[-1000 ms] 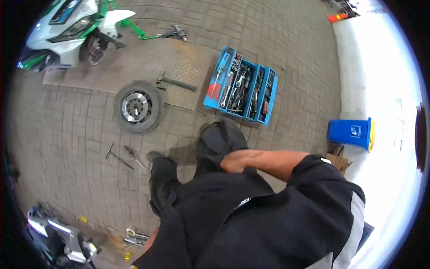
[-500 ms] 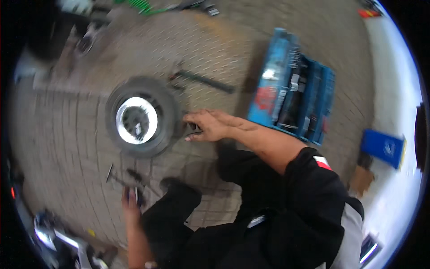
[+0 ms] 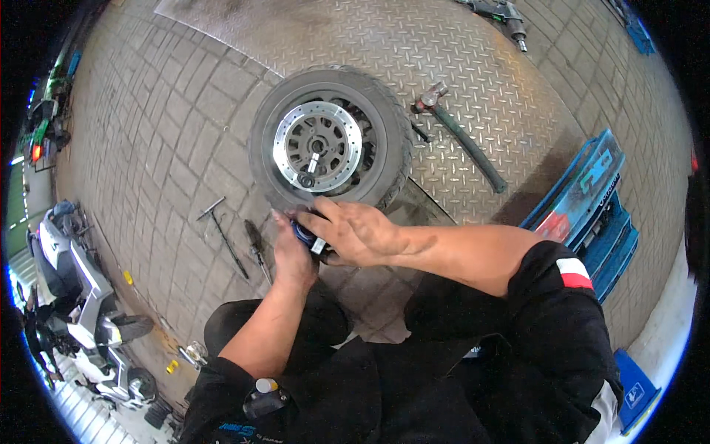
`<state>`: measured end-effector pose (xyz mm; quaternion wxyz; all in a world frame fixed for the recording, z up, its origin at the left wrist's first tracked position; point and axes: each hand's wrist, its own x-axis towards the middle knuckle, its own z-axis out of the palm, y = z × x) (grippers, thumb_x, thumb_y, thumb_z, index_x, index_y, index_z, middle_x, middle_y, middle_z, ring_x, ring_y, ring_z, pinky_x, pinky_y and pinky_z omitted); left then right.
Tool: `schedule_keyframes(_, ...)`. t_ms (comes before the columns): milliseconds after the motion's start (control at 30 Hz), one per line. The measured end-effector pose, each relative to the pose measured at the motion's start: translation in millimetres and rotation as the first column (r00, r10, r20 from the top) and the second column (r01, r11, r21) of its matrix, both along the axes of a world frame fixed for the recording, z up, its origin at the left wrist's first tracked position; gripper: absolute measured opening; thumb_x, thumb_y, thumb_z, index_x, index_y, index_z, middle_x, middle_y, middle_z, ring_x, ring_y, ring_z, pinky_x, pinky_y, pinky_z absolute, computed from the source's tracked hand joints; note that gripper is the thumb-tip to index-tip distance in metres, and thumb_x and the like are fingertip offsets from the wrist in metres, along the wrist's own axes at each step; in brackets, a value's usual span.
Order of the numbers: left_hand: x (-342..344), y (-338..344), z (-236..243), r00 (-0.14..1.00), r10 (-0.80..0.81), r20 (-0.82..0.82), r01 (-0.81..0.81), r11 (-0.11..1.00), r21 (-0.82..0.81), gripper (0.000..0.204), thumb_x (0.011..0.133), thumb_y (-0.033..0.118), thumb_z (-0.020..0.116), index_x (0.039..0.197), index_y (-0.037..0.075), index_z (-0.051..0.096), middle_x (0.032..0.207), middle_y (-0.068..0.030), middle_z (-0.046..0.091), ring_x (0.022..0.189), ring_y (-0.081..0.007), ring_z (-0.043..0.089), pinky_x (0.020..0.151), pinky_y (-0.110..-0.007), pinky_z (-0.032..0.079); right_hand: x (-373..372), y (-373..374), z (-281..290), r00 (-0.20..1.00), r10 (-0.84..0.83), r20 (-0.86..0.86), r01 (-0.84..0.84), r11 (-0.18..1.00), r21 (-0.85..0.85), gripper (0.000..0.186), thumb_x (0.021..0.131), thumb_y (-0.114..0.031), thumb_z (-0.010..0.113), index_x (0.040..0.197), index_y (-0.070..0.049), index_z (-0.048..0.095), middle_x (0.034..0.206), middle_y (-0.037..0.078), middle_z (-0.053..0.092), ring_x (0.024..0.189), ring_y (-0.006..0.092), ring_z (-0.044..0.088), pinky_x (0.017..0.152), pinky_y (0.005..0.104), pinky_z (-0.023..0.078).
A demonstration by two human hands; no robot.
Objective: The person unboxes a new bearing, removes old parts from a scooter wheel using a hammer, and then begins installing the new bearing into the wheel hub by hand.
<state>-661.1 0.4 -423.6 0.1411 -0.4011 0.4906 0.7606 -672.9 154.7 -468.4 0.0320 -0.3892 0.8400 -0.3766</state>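
Note:
My left hand (image 3: 293,253) and my right hand (image 3: 360,231) meet at the near edge of a wheel (image 3: 268,152) lying flat. Between them is a small blue object (image 3: 302,231) with a pale squarish end; its kind is unclear. The left fingers wrap it from below and the left, while the right fingers close over its top. A perforated silver brake disc (image 3: 282,148) faces up on the wheel. Across the disc lie a short silver cylindrical piece (image 3: 314,160) and a dark ring (image 3: 305,179).
Left of my hands lie a T-handle wrench (image 3: 227,240) and a screwdriver (image 3: 254,240). A hammer (image 3: 467,144) rests on the metal tread plate (image 3: 414,44). Farther off are an impact wrench (image 3: 504,16), a blue toolbox (image 3: 580,192) at right and a motorcycle (image 3: 81,288) at left.
My left hand has risen from beside the floor tools to the wheel's near edge with the blue object. My right hand has come to meet it there. The view has swung and sharpened.

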Motion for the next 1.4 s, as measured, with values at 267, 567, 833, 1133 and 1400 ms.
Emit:
schedule_keyframes(267, 2.2, -30.0, -10.6, 0.477, -0.843, 0.246, 0.768, 0.264, -0.584, 0.044, 0.099, 0.033, 0.046, 0.122, -0.002, 0.055, 0.114, -0.0257, 0.061, 0.109, -0.0386, 0.058, 0.095, -0.043, 0.046, 4.6, 46.4, -63.8, 0.800, 0.137, 0.585, -0.337, 0.908, 0.249, 0.057, 0.072, -0.023, 0.076, 0.122, -0.005, 0.056, 0.127, 0.018, 0.054, 0.121, 0.0365, 0.049, 0.104, 0.0423, 0.040)
schedule_keyframes(567, 14.6, -38.5, 38.8, 0.561, -0.826, 0.052, 0.743, 0.475, -0.471, 0.061, 0.091, 0.049, 0.058, 0.114, -0.006, 0.057, 0.102, -0.0282, 0.063, 0.099, -0.0380, 0.062, 0.085, -0.044, 0.047, 25.6, 56.4, -90.7, 0.765, -0.023, 0.644, -0.317, 0.857, 0.407, 0.055, 0.074, -0.032, 0.076, 0.119, -0.006, 0.060, 0.118, 0.021, 0.056, 0.111, 0.0377, 0.056, 0.096, 0.0456, 0.045)
schedule_keyframes(833, 16.4, -36.6, 9.5, 0.740, -0.671, -0.036, 0.609, 0.693, -0.385, 0.068, 0.097, 0.050, 0.046, 0.137, -0.004, 0.040, 0.114, -0.0259, 0.060, 0.102, -0.0335, 0.062, 0.089, -0.039, 0.047, -11.8, 31.7, 139.8, 0.553, -0.119, 0.825, 0.027, 0.992, 0.124, 0.052, 0.083, -0.010, 0.069, 0.128, 0.003, 0.049, 0.121, 0.023, 0.056, 0.108, 0.0319, 0.059, 0.090, 0.0368, 0.048)
schedule_keyframes(1133, 2.2, -25.3, -31.9, 0.437, -0.874, -0.213, 0.819, 0.485, -0.308, 0.071, 0.101, 0.052, 0.033, 0.147, -0.002, 0.026, 0.147, -0.0262, 0.035, 0.138, -0.0337, 0.034, 0.112, -0.039, 0.028, 0.3, 30.1, 79.1, 0.602, -0.311, 0.735, 0.146, 0.949, 0.281, 0.071, 0.074, -0.027, 0.080, 0.127, 0.005, 0.045, 0.111, 0.027, 0.060, 0.104, 0.0406, 0.060, 0.088, 0.0443, 0.048)
schedule_keyframes(1400, -0.4, -5.6, -25.2, 0.343, -0.915, -0.211, 0.897, 0.386, -0.215, 0.075, 0.100, 0.055, 0.029, 0.150, -0.001, 0.018, 0.149, -0.0252, 0.033, 0.139, -0.0337, 0.032, 0.112, -0.038, 0.028, 14.4, 36.9, 46.8, 0.788, -0.256, 0.560, 0.177, 0.965, 0.193, 0.058, 0.070, -0.014, 0.078, 0.118, 0.001, 0.050, 0.102, 0.020, 0.062, 0.091, 0.0348, 0.062, 0.081, 0.0425, 0.049)
